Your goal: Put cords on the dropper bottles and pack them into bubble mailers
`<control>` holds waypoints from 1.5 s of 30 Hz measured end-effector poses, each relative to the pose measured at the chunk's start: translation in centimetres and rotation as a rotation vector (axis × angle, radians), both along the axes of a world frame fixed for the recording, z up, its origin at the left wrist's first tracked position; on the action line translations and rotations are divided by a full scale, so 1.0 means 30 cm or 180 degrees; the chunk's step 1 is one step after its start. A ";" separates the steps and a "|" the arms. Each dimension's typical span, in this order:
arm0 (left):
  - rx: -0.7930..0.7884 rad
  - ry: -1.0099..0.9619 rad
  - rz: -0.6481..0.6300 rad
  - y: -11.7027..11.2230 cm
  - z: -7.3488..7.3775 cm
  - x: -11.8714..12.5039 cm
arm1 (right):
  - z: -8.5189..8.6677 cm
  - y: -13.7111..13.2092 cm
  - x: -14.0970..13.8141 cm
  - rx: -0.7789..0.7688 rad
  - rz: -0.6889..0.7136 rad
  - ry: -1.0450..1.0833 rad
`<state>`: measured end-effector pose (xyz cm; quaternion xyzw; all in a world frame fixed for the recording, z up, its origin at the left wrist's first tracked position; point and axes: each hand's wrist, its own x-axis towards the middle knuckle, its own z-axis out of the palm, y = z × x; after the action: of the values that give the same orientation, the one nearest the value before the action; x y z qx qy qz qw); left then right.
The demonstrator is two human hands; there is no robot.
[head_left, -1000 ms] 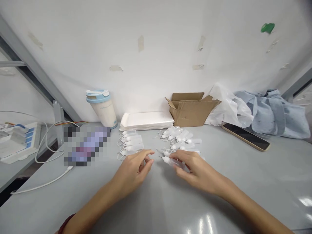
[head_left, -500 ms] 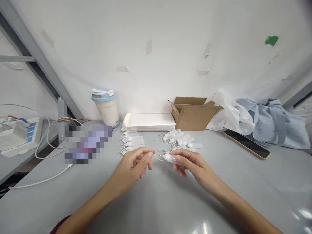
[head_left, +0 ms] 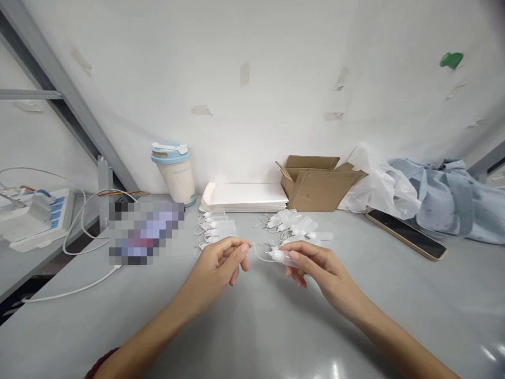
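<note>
Between thumb and fingers, my right hand (head_left: 313, 260) grips a small translucent needle-tip bottle (head_left: 284, 257), lying level with its thin metal needle pointing left. A thin white cap strap (head_left: 260, 258) curves from the bottle's neck towards my left hand (head_left: 226, 260). The left thumb and forefinger are pinched on the strap's far end; its tip is mostly hidden by them. Behind the left hand lies a row of similar bottles (head_left: 221, 230) with looped straps. More such bottles (head_left: 302, 225) lie in a loose pile behind my right hand.
Against the wall stand a lidded cup (head_left: 177, 176), a stack of white envelopes (head_left: 246, 195) and an open cardboard box (head_left: 321, 189). Rightward are a plastic bag (head_left: 366, 184), a phone (head_left: 406, 234) and a blue cloth bag (head_left: 445, 195). A blurred-out device (head_left: 148, 234) and white cable (head_left: 74, 292) lie left.
The view has shifted slightly, so most things appear a little further right. My hands are slightly further apart, with more of the strap showing between them. Both grips stay the same.
</note>
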<state>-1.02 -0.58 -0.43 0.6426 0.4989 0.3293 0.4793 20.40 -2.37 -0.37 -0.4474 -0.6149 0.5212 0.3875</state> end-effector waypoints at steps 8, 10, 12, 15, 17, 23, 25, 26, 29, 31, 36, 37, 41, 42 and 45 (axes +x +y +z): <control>-0.0058 -0.0039 -0.0105 -0.006 0.021 0.006 | -0.005 0.001 -0.004 -0.0006 0.0076 0.0022; -0.0089 -0.0034 -0.0180 -0.008 0.021 0.008 | -0.005 0.000 -0.005 -0.0011 0.0091 0.0019; -0.0104 -0.0078 -0.0302 -0.008 0.019 0.009 | -0.004 -0.001 -0.005 -0.0025 0.0093 0.0019; -0.0086 -0.0180 -0.0418 -0.009 0.012 0.009 | -0.003 -0.004 -0.007 -0.0036 0.0107 0.0003; -0.0065 -0.0213 -0.0415 -0.011 0.009 0.009 | -0.003 -0.007 -0.009 -0.0037 0.0123 -0.0016; -0.0003 -0.0242 -0.0376 -0.018 0.012 0.008 | -0.005 -0.012 -0.012 0.0002 0.0149 -0.0040; -0.0015 -0.0262 -0.0382 -0.018 0.015 0.007 | -0.005 -0.013 -0.013 0.0013 0.0154 -0.0020; -0.0019 -0.0271 -0.0390 -0.017 0.016 0.007 | -0.004 -0.013 -0.014 0.0009 0.0155 -0.0016; -0.0034 -0.0269 -0.0397 -0.018 0.017 0.004 | -0.004 -0.014 -0.016 -0.0024 0.0155 -0.0017; -0.0038 -0.0266 -0.0420 -0.020 0.018 0.003 | -0.003 -0.014 -0.017 -0.0052 0.0141 0.0003; -0.0128 -0.0222 -0.0492 -0.027 0.021 0.004 | 0.000 -0.018 -0.013 -0.0080 0.0172 -0.0035; -0.0132 -0.0211 -0.0495 -0.028 0.020 0.005 | 0.002 -0.018 -0.011 -0.0072 0.0182 -0.0067; -0.0054 -0.0173 -0.0481 -0.029 0.010 0.005 | 0.010 -0.019 -0.003 0.0001 0.0189 -0.0231; -0.0032 -0.0145 -0.0484 -0.029 0.007 0.005 | 0.011 -0.018 -0.002 0.0018 0.0192 -0.0258; 0.0091 0.0035 -0.0493 -0.030 0.002 0.005 | 0.010 -0.017 0.000 0.0047 0.0202 -0.0301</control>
<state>-0.88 -1.47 -0.36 0.6878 0.4456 0.2948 0.4914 20.39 -2.89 -0.06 -0.4489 -0.6502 0.5070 0.3445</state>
